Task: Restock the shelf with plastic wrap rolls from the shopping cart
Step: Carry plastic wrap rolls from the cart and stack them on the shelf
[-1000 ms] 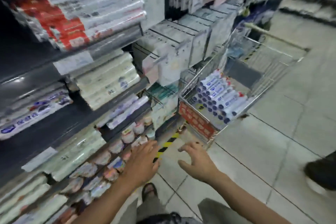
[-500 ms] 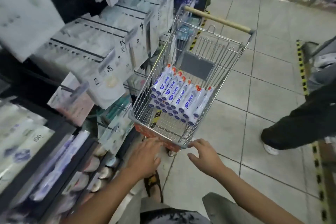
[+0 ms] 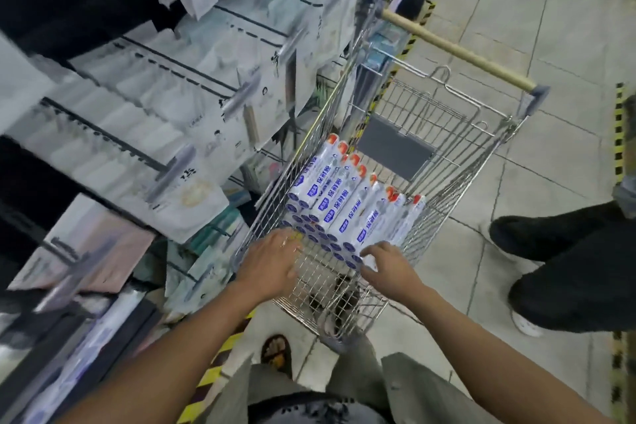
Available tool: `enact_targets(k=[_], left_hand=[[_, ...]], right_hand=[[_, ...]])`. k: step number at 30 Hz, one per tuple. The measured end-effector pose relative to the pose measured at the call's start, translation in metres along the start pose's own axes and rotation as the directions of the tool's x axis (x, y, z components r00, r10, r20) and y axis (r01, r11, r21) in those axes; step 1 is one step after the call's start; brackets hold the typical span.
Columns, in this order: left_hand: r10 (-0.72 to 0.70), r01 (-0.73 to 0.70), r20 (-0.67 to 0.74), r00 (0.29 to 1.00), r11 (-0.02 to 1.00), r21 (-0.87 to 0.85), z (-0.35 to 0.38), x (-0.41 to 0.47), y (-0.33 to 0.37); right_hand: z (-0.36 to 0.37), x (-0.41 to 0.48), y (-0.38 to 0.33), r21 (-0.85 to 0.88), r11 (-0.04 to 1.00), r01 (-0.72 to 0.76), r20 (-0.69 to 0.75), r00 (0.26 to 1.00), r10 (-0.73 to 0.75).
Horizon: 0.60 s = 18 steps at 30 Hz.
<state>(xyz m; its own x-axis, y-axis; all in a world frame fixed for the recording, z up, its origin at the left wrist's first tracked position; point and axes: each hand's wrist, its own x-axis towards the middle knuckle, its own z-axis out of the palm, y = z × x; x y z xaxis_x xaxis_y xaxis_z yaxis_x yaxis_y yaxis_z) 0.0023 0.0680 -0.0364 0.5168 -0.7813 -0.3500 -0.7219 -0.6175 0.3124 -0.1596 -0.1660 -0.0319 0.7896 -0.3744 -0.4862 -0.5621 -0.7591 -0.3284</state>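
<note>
The left hand (image 3: 272, 263) reaches down into the near end of a silver wire shopping cart (image 3: 481, 162). Its fingers are spread and fairly straight, and the tips touch the round blue ends of the stacked white plastic wrap rolls (image 3: 344, 206) without closing round any of them. The right hand (image 3: 389, 268) is at the stack's near right corner, beside the cart's right wall, with thumb and forefinger curled in a pinch on the white end of one roll there. The rolls carry blue labels and have red-orange far ends. They lie lengthwise in several layers against the cart's left wall, filling the middle of the basket, while the wire floor at the near end is bare beneath both wrists. A grey flap (image 3: 392, 151) sits at the far end of the basket, below the tan wooden push handle (image 3: 457, 52). The cart's left wall stands just beside a dark shelf (image 3: 144, 313), above which hang blurred white packets (image 3: 172, 96) on pegs. A sandalled foot (image 3: 275, 351) is on the pale tiled floor (image 3: 516, 10) under the cart's near edge. To the right of the cart stand another person's black trousers (image 3: 568, 268).
</note>
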Motion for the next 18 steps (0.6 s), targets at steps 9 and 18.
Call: enact_targets(k=[9, 18], left_hand=[[-0.432, 0.428, 0.003, 0.902, 0.891, -0.154, 0.012, 0.081, -0.018], [-0.632, 0.634, 0.099, 0.768, 0.730, -0.258, 0.035, 0.108, -0.006]], right_hand=[[-0.017, 0.163, 0.018, -0.094, 0.976, 0.196, 0.288, 0.944, -0.161], [-0.010, 0.290, -0.002, -0.203, 0.878, 0.434, 0.447, 0.839, -0.311]])
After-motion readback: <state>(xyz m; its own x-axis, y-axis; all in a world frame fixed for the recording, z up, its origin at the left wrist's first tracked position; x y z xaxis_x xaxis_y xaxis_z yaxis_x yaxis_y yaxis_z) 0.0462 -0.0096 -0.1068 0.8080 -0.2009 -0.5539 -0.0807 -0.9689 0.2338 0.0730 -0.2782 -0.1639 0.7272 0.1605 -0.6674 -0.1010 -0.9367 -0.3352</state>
